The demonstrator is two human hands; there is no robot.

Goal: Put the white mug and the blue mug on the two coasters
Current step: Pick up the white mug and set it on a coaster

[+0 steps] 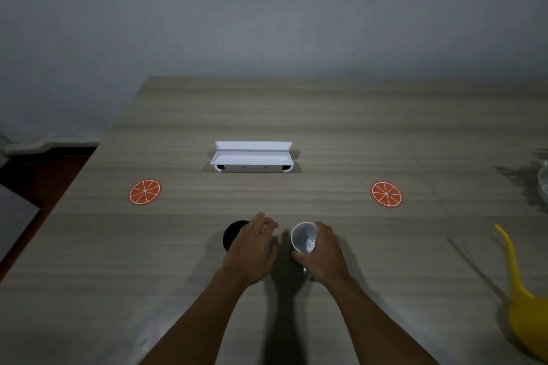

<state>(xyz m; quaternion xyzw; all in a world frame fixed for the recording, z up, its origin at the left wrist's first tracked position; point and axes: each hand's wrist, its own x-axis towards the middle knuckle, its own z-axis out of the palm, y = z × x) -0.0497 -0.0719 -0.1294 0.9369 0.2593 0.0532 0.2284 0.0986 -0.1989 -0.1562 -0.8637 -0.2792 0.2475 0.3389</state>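
Observation:
Two orange-slice coasters lie on the wooden table, the left coaster (145,192) and the right coaster (386,194), both bare. The white mug (303,237) stands near the table's front middle, its mouth facing me. My right hand (323,255) is shut around its right side, thumb at the near rim. A dark mug (232,235), which looks almost black in this light, stands just to the left of it. My left hand (252,246) covers this mug's right half with fingers stretched forward and apart. Whether that hand touches the mug is hidden.
A white open case (252,157) sits at mid-table behind the mugs. A yellow plastic object (525,314) with a long curved tip lies at the right front, with a thin stick (474,267) beside it. The table's left edge (59,201) drops to a dark floor.

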